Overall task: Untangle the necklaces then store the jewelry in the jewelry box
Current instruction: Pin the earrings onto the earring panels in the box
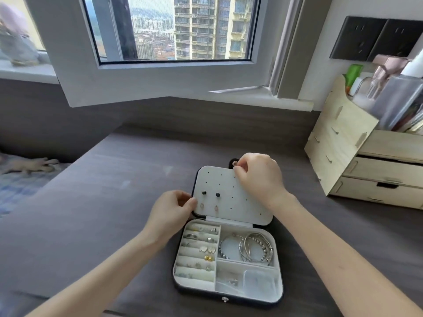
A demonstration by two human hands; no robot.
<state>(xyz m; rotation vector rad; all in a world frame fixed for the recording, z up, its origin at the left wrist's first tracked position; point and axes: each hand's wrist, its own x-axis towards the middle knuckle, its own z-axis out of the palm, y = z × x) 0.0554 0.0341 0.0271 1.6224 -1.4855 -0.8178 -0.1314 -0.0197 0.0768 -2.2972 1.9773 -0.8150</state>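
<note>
Grey worktop point(114, 202) runs bare to the left and toward the window sill; wooden drawer organizer point(357, 161) crowds the right edge. Jewelry box point(229, 259) lies open near the front edge, lid panel point(233, 195) folded back flat. My left hand point(170, 213) pinches the panel's left edge. My right hand point(258, 177) pinches a small earring point(234, 164) at the panel's far right corner. Bracelets point(249, 248) fill the upper right compartment; rings and studs sit in the left rolls.
</note>
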